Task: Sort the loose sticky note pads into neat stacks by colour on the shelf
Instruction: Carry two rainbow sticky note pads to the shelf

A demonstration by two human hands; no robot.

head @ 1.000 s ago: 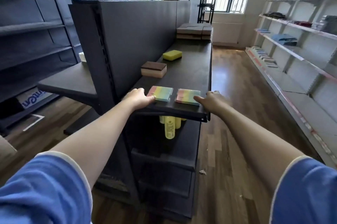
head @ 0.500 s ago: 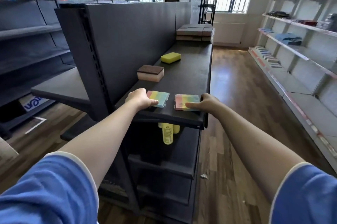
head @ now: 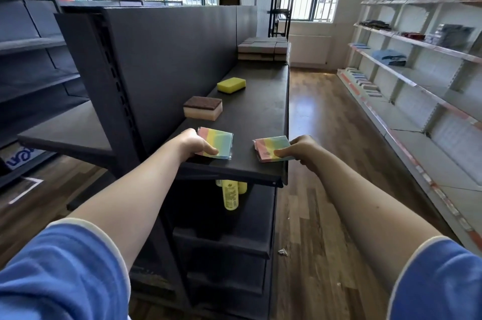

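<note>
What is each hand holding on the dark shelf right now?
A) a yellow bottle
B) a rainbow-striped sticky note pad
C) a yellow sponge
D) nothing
B: the left hand and right hand each pinch a rainbow-striped sticky note pad.

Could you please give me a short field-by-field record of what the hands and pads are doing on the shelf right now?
left hand: grips the left rainbow pad
right hand: pinches the right rainbow pad
pads: apart, near the front edge of the dark shelf
behind them: brown-topped sponge, yellow sponge
below the shelf: yellow bottles
</note>
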